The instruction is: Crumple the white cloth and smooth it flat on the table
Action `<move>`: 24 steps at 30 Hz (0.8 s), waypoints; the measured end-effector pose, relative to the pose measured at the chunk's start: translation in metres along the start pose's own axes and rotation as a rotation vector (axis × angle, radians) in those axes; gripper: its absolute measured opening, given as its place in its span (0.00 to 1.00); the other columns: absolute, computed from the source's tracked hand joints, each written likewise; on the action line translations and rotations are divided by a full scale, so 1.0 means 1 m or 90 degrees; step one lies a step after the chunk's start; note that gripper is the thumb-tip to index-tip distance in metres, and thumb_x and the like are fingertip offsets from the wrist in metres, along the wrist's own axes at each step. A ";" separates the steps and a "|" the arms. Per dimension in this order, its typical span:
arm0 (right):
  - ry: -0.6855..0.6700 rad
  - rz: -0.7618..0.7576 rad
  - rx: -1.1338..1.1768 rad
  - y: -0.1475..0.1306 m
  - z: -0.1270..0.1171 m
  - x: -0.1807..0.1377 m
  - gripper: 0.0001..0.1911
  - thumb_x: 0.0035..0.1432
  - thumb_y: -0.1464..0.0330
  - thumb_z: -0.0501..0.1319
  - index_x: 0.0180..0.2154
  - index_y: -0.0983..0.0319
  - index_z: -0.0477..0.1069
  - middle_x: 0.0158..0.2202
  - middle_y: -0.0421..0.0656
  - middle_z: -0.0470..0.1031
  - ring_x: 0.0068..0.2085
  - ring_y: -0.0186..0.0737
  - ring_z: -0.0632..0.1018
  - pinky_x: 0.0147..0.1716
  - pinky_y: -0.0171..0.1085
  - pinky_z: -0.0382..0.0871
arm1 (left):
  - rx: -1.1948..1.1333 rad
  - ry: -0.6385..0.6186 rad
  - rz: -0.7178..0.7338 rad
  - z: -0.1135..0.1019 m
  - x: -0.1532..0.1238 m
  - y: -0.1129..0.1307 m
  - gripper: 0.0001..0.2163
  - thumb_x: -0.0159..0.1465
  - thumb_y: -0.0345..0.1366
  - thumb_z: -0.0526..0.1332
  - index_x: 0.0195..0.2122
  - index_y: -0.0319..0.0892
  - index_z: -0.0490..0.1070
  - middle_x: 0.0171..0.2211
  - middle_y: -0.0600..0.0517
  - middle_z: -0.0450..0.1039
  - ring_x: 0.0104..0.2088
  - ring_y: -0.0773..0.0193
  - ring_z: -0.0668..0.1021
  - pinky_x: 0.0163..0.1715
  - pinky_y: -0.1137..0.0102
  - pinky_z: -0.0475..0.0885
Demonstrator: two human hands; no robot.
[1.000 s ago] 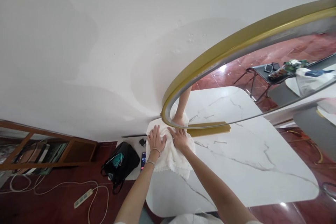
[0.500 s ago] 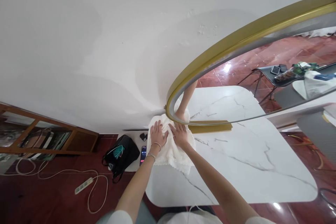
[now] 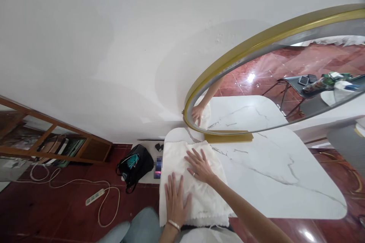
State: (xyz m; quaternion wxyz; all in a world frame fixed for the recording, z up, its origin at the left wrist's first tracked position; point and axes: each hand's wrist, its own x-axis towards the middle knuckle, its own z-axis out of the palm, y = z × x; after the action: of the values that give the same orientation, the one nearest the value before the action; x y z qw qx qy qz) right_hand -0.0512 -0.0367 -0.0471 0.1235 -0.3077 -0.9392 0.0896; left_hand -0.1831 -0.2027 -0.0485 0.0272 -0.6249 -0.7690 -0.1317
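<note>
A white, soft-looking cloth [image 3: 209, 201] with a scalloped edge lies over the left end of a white marble-patterned table [image 3: 268, 174]. My left hand [image 3: 176, 199] rests on the cloth near the table's front edge, palm down with fingers stretched out. Farther back and to the right, my right hand [image 3: 201, 165] lies on the cloth too, its fingers spread; a ring shows on one finger. The cloth is mostly flat, with small wrinkles around the hands.
A round gold-framed mirror [image 3: 242, 62] stands on its gold base [image 3: 230, 137] at the table's back. Left of the table are a black bag [image 3: 138, 165] and a phone [image 3: 157, 168]. A power strip [image 3: 95, 196] with its cord lies on the red floor near a wooden cabinet [image 3: 94, 150].
The cloth has come toward me and is spread out flatter, showing the table's back left corner. Both hands have moved nearer to me, the left one farther.
</note>
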 end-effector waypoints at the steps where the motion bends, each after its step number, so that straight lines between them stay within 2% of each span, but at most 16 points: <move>1: -0.010 -0.007 0.002 0.003 0.004 0.008 0.26 0.65 0.57 0.48 0.63 0.51 0.54 0.67 0.40 0.49 0.68 0.52 0.45 0.62 0.61 0.34 | 0.004 -0.004 0.001 0.001 -0.005 0.001 0.32 0.62 0.44 0.56 0.67 0.50 0.46 0.68 0.46 0.44 0.67 0.48 0.50 0.60 0.50 0.56; 4: -0.029 0.016 -0.004 0.013 0.014 0.039 0.27 0.64 0.55 0.50 0.63 0.45 0.51 0.68 0.37 0.47 0.68 0.54 0.43 0.60 0.65 0.32 | 0.016 -0.004 -0.003 0.005 0.003 -0.004 0.33 0.61 0.46 0.56 0.66 0.49 0.48 0.67 0.45 0.45 0.67 0.46 0.50 0.61 0.48 0.53; 8: -0.038 0.090 -0.015 0.032 0.016 0.088 0.27 0.62 0.54 0.51 0.62 0.42 0.53 0.68 0.36 0.47 0.67 0.57 0.44 0.59 0.66 0.33 | 0.012 -0.009 0.004 0.012 0.053 -0.022 0.31 0.62 0.48 0.56 0.65 0.47 0.51 0.67 0.44 0.45 0.67 0.45 0.48 0.61 0.47 0.51; 11: -0.076 0.165 0.013 0.043 0.011 0.118 0.26 0.63 0.54 0.50 0.62 0.43 0.54 0.68 0.36 0.48 0.66 0.58 0.48 0.59 0.66 0.39 | 0.001 -0.016 0.012 0.015 0.088 -0.031 0.31 0.61 0.49 0.57 0.65 0.47 0.54 0.68 0.43 0.45 0.67 0.45 0.48 0.62 0.47 0.50; 13: -0.102 0.211 0.031 0.046 0.009 0.130 0.27 0.63 0.54 0.49 0.63 0.45 0.52 0.68 0.38 0.47 0.66 0.58 0.50 0.58 0.64 0.44 | -0.006 -0.017 0.014 0.016 0.099 -0.033 0.31 0.61 0.49 0.57 0.64 0.47 0.54 0.68 0.43 0.45 0.67 0.45 0.48 0.62 0.47 0.49; 15: -0.106 0.233 0.029 0.047 0.009 0.134 0.28 0.63 0.54 0.49 0.64 0.46 0.50 0.68 0.39 0.45 0.66 0.58 0.50 0.57 0.64 0.47 | -0.007 -0.013 0.015 0.017 0.100 -0.032 0.32 0.61 0.49 0.57 0.65 0.47 0.54 0.68 0.44 0.44 0.67 0.46 0.48 0.62 0.47 0.49; 18: -0.086 0.212 -0.001 0.043 0.014 0.127 0.29 0.63 0.54 0.48 0.64 0.47 0.49 0.69 0.39 0.45 0.66 0.57 0.48 0.58 0.65 0.43 | -0.004 -0.008 0.019 0.014 0.088 -0.029 0.31 0.62 0.50 0.56 0.65 0.46 0.53 0.68 0.43 0.44 0.67 0.46 0.48 0.62 0.47 0.49; 22: -0.039 0.137 -0.030 0.029 0.021 0.099 0.30 0.62 0.53 0.50 0.64 0.47 0.49 0.69 0.40 0.45 0.68 0.55 0.43 0.60 0.65 0.33 | -0.012 -0.018 0.025 0.005 0.056 -0.025 0.32 0.61 0.50 0.56 0.65 0.47 0.52 0.68 0.44 0.44 0.67 0.45 0.49 0.62 0.48 0.48; 24: -0.013 0.107 -0.027 0.019 0.022 0.079 0.30 0.62 0.54 0.50 0.64 0.49 0.49 0.68 0.42 0.46 0.68 0.56 0.42 0.60 0.65 0.32 | -0.011 -0.028 0.030 0.001 0.037 -0.022 0.33 0.61 0.51 0.57 0.65 0.47 0.51 0.68 0.44 0.45 0.67 0.45 0.49 0.62 0.48 0.48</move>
State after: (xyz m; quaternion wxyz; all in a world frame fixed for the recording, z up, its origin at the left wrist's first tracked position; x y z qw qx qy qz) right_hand -0.1092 0.0237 -0.0589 0.0993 -0.3874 -0.9128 0.0829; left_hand -0.2128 -0.1710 -0.0459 0.0085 -0.6460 -0.7532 -0.1238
